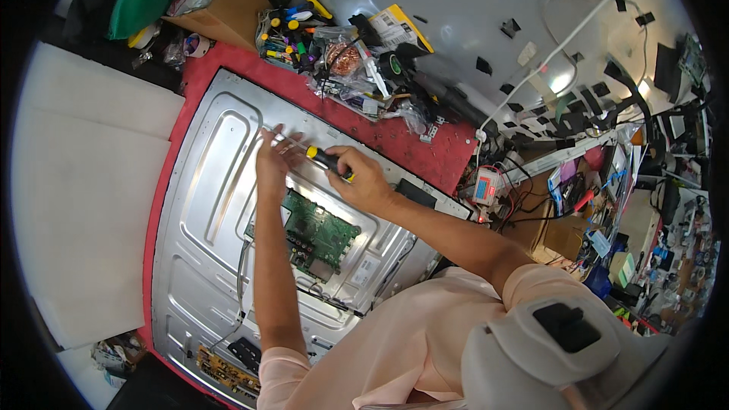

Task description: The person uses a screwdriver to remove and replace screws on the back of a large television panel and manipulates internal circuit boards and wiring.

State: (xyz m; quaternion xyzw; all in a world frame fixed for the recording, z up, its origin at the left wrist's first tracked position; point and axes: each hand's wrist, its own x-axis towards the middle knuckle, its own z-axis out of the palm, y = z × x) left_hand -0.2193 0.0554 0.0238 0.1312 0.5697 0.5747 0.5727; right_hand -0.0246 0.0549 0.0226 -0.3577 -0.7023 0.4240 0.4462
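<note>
My right hand (363, 179) is wrapped round the black and yellow handle of a screwdriver (328, 162). Its thin shaft slants up and left, ending at the fingers of my left hand (272, 158). There the thumb and forefinger come together by the shaft's tip, while the other fingers spread beneath the shaft; anything pinched between them is too small to make out. Both hands are over the upper part of a large silver metal panel (199, 209), which looks like the back of a flat television. Below them, a green circuit board (323, 231) is mounted on the panel, partly behind my left forearm.
The panel lies on a red mat (448, 153). Screwdrivers and other hand tools (292, 26) crowd its far edge beside plastic bags (345, 61). White sheets (95, 205) stand at left. Cables and a cluttered bench (577, 205) are at right. A tan power board (226, 370) sits lower left.
</note>
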